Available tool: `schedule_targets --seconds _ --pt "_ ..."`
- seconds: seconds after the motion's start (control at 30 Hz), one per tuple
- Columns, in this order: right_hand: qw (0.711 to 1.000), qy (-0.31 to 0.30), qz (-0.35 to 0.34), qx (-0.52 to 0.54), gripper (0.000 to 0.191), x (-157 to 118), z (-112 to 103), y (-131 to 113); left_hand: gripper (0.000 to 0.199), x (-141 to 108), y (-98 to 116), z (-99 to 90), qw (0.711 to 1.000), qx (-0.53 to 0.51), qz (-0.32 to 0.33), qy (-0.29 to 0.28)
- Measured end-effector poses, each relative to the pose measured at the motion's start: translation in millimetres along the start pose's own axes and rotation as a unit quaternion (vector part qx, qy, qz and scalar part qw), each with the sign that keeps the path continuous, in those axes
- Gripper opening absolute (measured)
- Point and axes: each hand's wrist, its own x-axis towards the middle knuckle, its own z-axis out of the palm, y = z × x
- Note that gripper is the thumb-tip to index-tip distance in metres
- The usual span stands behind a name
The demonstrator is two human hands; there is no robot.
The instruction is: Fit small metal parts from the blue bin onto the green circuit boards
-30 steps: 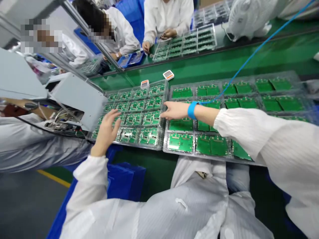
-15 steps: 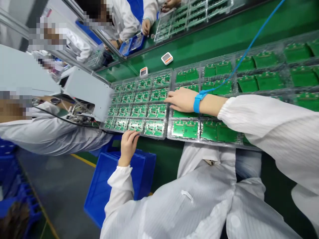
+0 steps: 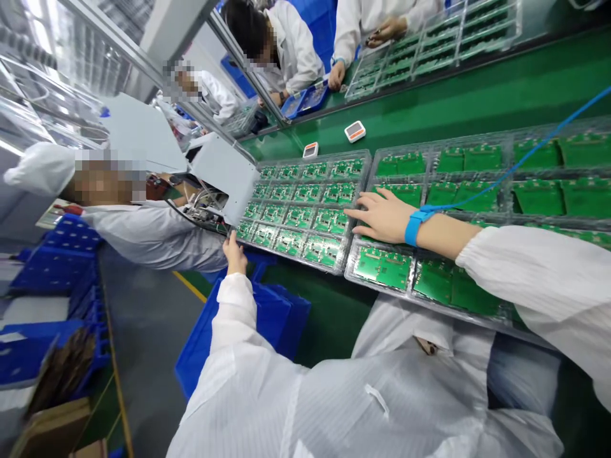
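Green circuit boards (image 3: 329, 219) sit in neat rows in a clear plastic tray (image 3: 291, 256), and this tray lies right between the two hands. In the head view, the right hand (image 3: 382, 216) is wide open and flat, palm down, with its fingers (image 3: 356, 215) spread a little. Its fingertips lie at the tray's right edge, and the palm is over a second clear tray (image 3: 429, 302) of bigger green boards. A blue wrist strap (image 3: 415, 228) goes around the right wrist, and a thin blue cord (image 3: 525, 156) runs from it up and away. The left hand (image 3: 233, 251) is narrow, with its fingers close together, and it touches the near corner of the first tray. You cannot tell if it is gripping. Just below that hand is a blue plastic crate (image 3: 252, 318). Past its fingertips stands a gray metal machine (image 3: 224, 172). Far past both hands, a small white box (image 3: 354, 131) lies on the green bench (image 3: 429, 95).
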Motion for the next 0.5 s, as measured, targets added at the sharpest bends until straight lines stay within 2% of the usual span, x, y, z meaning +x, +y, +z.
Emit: schedule_targets --seconds 0.07,0.13,0.3,0.5 --pt "1.000 -0.003 0.000 -0.002 0.060 2.3 -0.5 -3.9 0.047 20.2 2.7 2.1 1.000 -0.004 -0.025 0.016" --pt "1.000 -0.002 0.002 -0.007 0.059 3.5 0.5 -6.8 0.047 30.3 1.9 4.9 0.999 -0.003 -0.031 0.041" --pt "1.000 -0.005 0.022 -0.020 0.059 4.0 3.1 -9.0 0.048 34.8 -13.8 8.7 0.996 0.009 -0.027 0.084" --pt "1.000 -0.003 -0.001 -0.003 0.058 3.0 0.5 -4.5 0.047 35.9 -31.6 15.5 0.997 0.023 -0.036 0.065"
